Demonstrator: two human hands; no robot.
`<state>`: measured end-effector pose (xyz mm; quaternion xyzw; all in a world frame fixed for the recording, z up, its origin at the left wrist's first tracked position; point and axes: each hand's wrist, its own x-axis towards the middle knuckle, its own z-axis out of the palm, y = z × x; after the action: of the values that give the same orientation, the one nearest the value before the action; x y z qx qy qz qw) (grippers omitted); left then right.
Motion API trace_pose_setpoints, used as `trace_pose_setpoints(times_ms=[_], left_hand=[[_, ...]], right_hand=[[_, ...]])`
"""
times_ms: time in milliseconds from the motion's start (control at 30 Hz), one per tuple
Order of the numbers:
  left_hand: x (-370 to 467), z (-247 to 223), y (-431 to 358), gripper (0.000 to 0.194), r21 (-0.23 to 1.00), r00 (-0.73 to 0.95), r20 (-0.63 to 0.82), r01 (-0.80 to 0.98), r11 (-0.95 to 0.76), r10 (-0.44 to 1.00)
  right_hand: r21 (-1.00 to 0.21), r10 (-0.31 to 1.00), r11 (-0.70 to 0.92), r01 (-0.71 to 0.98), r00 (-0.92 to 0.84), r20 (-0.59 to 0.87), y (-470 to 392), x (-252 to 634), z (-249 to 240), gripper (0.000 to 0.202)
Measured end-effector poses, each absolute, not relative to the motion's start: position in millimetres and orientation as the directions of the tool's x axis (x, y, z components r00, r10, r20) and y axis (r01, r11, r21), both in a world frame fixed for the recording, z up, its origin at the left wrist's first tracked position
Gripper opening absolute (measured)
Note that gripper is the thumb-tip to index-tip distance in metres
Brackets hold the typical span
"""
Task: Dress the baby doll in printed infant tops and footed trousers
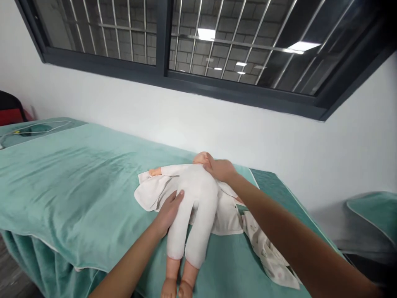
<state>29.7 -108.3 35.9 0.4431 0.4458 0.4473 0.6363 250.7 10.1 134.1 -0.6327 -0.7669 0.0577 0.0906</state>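
A baby doll (pixel 198 186) in a white bodysuit with long legs lies on its back, its head toward the wall and its bare feet toward me. My left hand (pixel 170 212) is closed on the side of its hip, thumb on top and the other fingers partly hidden. At the doll's neck and shoulder is my right hand (pixel 221 169), fingers bent against it and partly covering the head. Beneath the doll a white baby garment (pixel 228 217) is spread out. The doll's arm on the left side stretches outward over the cloth.
A green plush cover (pixel 77 198) drapes the bed. Patterned cloth (pixel 266 252) lies crumpled by my right forearm. A white cord (pixel 46 124) rests at the far left. Behind the bed stand a white wall (pixel 130 103) and a barred window (pixel 217 45). Another green-covered surface (pixel 375 213) is at right.
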Motion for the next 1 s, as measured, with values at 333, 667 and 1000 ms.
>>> trace_pose_setpoints(times_ms=[333,667,1000], left_hand=[[24.2,9.6,-36.0,0.036,0.785,-0.029,0.206,0.602,-0.147,0.978],[10.1,-0.1,-3.0,0.025,0.322,0.037,0.406,0.929,-0.181,0.913],[-17.9,-3.7,26.5,0.014,0.733,-0.314,0.263,0.680,0.023,0.912]], right_hand=[[-0.007,0.839,0.542,0.840,-0.542,-0.051,41.4,118.9,95.2,0.035],[-0.107,0.866,0.498,0.860,-0.499,0.026,54.4,145.4,94.5,0.034],[-0.112,0.857,0.513,0.851,-0.515,0.009,38.9,158.1,97.0,0.056]])
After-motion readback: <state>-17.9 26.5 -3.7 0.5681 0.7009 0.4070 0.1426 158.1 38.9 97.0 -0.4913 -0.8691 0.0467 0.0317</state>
